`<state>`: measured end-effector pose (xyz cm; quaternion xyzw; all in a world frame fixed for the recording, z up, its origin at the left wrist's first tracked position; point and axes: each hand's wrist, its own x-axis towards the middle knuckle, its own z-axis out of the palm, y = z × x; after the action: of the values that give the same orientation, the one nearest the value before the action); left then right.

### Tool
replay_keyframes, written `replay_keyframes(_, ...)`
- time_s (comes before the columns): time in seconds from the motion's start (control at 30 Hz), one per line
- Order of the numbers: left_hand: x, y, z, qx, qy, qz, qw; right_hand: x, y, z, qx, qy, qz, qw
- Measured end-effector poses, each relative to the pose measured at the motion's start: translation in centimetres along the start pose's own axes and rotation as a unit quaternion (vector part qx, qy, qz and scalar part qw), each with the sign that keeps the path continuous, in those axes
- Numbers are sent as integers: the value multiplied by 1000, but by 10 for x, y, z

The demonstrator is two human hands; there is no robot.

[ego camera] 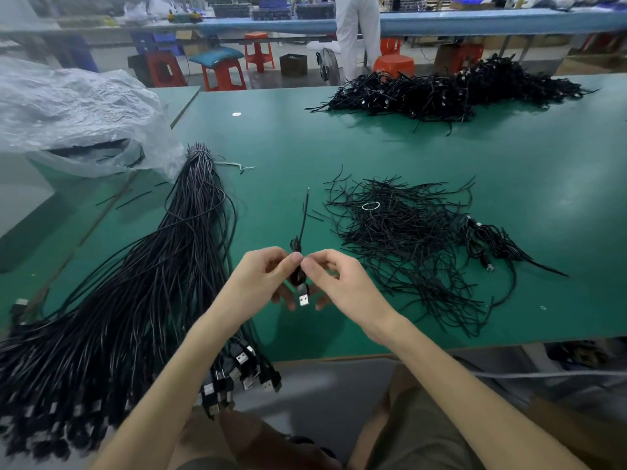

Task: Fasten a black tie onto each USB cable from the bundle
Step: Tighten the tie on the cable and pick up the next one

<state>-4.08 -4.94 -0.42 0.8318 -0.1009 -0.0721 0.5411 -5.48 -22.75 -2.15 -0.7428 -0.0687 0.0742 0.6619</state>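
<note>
In the lower middle of the frame the left hand (261, 281) and the right hand (341, 283) meet just above the green table mat (373, 147). The thumb and forefinger of each pinch a small coiled black USB cable (298, 274) between them, and the other fingers curl beneath it. Its silver plug (304, 299) hangs below the fingertips, and a thin black tie (304, 215) sticks up from the coil toward the middle of the frame. At lower left a long, thick bundle of black USB cables (152, 283) lies fanned across the mat, its plugs reaching over the near edge. Just right of the hands spreads a loose heap of black ties (400, 239), with a few tied cables (492, 245) at its right side. A large pile of black cables (441, 93) sits at upper right, and a crumpled clear plastic bag (68, 110) at upper left.
</note>
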Motion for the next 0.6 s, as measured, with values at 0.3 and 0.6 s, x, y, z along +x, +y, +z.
replay_keyframes(0.3,-2,-11,-37,218,34,-62,973,-3,-6,-72,31,110,48,992)
replay_keyframes(0.6,-5,-41,-43,501,134,-200,831,8,6,-208,-399,328,69,853)
